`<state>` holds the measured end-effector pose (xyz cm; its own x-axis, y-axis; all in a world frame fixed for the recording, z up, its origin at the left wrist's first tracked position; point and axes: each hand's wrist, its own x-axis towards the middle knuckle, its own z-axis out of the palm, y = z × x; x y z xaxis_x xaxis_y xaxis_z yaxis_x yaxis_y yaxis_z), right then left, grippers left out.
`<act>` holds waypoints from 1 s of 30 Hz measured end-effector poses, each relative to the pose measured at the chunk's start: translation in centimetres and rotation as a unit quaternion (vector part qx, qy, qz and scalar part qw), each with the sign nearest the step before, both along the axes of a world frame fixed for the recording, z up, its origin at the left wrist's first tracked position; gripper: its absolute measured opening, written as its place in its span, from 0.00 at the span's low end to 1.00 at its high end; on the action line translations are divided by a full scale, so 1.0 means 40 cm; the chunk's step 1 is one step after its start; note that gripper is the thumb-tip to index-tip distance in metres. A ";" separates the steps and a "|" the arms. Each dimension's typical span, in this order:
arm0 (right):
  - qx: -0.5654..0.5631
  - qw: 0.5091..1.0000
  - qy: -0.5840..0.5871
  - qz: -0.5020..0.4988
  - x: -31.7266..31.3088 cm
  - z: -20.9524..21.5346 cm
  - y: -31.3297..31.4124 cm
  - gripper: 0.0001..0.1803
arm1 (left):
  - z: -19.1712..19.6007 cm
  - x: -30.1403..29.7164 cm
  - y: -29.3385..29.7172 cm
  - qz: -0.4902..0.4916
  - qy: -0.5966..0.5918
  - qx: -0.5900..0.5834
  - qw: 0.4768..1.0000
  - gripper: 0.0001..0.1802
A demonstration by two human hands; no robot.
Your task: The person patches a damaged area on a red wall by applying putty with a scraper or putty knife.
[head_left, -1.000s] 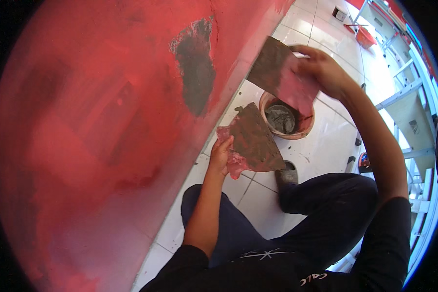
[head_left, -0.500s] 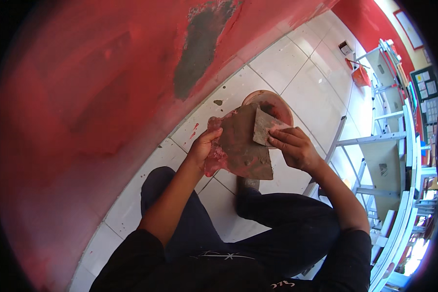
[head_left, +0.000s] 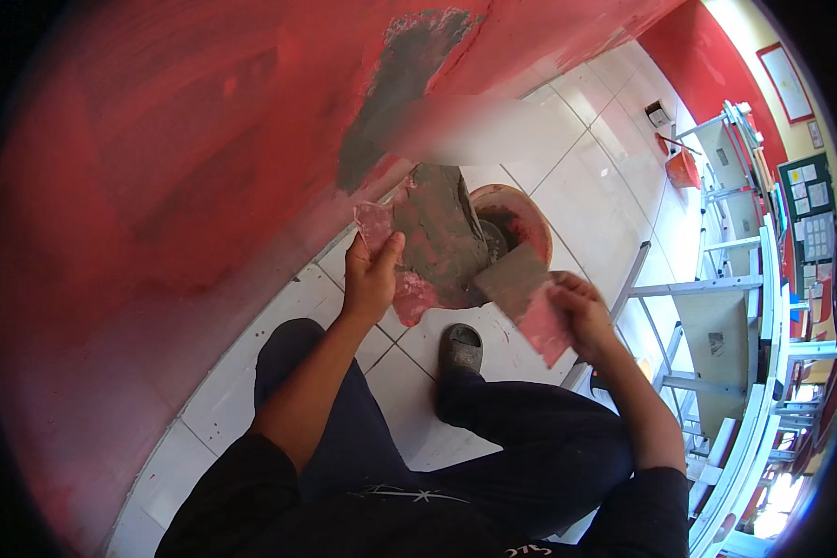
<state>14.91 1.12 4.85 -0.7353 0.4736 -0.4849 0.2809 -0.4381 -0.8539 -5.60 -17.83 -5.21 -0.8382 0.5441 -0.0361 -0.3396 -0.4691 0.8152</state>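
Mortar board: the left hand (head_left: 370, 284) holds a flat pink board (head_left: 409, 270) loaded with a heap of grey mortar (head_left: 440, 232). It stands above the floor, just in front of the red wall (head_left: 177, 158).
Handling of board: it looks stiff but heavy on the far side because of the wet load. I judge it must stay level, or the mortar will slide off. The best hold is the near bare edge, under the load.
Left grip: clenched on the near corner of the board, thumb on top, the fingers hidden below.
Scraper: the right hand (head_left: 581, 312) holds a flat pink scraper (head_left: 525, 298), its far part smeared grey. It looks light, thin and a little flexible.
Right grip: closed on the clean pink end, fingers folded over the top.
Bucket: a round orange bucket (head_left: 521, 219) stands on the white tiled floor (head_left: 586, 186), partly behind the board.
Wall patch: a grey mortar patch (head_left: 395, 84) is on the wall above.
Foot: a grey sandal (head_left: 462, 346) rests near the bucket.
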 end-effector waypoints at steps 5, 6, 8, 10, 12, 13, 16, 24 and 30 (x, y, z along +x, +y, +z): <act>-0.025 0.998 0.055 -0.035 -0.043 -0.065 -0.053 0.11 | 0.021 0.039 0.004 -0.013 0.112 -0.040 0.993 0.09; -0.023 0.997 0.057 -0.038 -0.052 -0.061 -0.055 0.11 | 0.032 0.047 0.000 -0.016 0.114 -0.038 0.993 0.09; -0.055 0.993 0.103 -0.029 -0.066 -0.045 -0.050 0.10 | 0.061 0.062 -0.005 -0.038 0.142 -0.023 0.989 0.06; -0.051 0.991 0.115 -0.036 -0.075 -0.027 -0.039 0.10 | 0.065 0.069 -0.016 -0.075 0.158 -0.028 0.984 0.06; -0.048 0.989 0.130 -0.046 -0.073 -0.012 -0.016 0.10 | 0.060 0.066 -0.026 -0.115 0.176 -0.035 0.977 0.05; -0.049 0.987 0.148 -0.041 -0.069 -0.009 -0.002 0.11 | 0.055 0.058 -0.025 -0.142 0.213 -0.054 0.965 0.06; -0.044 0.981 0.178 -0.056 -0.046 0.011 0.059 0.14 | 0.082 0.062 0.004 -0.199 0.253 -0.106 0.941 0.06; 0.394 0.873 0.221 -0.183 0.024 0.197 0.356 0.13 | -0.109 0.064 0.096 -0.122 0.234 -0.231 0.936 0.09; 0.610 0.725 0.203 -0.248 0.050 0.003 0.430 0.18 | -0.168 0.024 0.125 -0.047 0.170 -0.278 0.944 0.10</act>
